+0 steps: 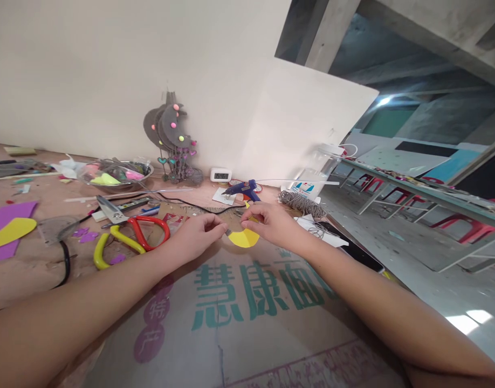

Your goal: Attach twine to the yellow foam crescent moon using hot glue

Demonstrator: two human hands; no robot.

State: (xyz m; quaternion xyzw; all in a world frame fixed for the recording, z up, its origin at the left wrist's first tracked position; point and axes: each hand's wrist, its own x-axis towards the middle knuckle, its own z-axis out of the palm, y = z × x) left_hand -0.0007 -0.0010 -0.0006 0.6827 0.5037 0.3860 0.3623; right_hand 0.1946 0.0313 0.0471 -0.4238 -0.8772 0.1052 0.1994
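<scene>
A thin yellow crescent (244, 238), which looks cut from felt or foam sheet, is raised a little above the printed sack. My left hand (199, 235) is closed in a pinch at the crescent's left tip. From the other side, my right hand (267, 223) pinches its upper right part, and the fingers hide some of it. Behind my hands lies a blue glue gun (244, 189) on a small white card. Left of my left hand are red-handled scissors (150, 231) and a yellow-handled pair (118, 242).
Grey crescent ornaments with pompoms (170, 134) hang on the wall. A bowl of craft bits (114, 175), purple sheet (11, 213), white digital clock (220, 174) and grey yarn (300, 202) sit around the work area. A black cable (191, 202) crosses the table.
</scene>
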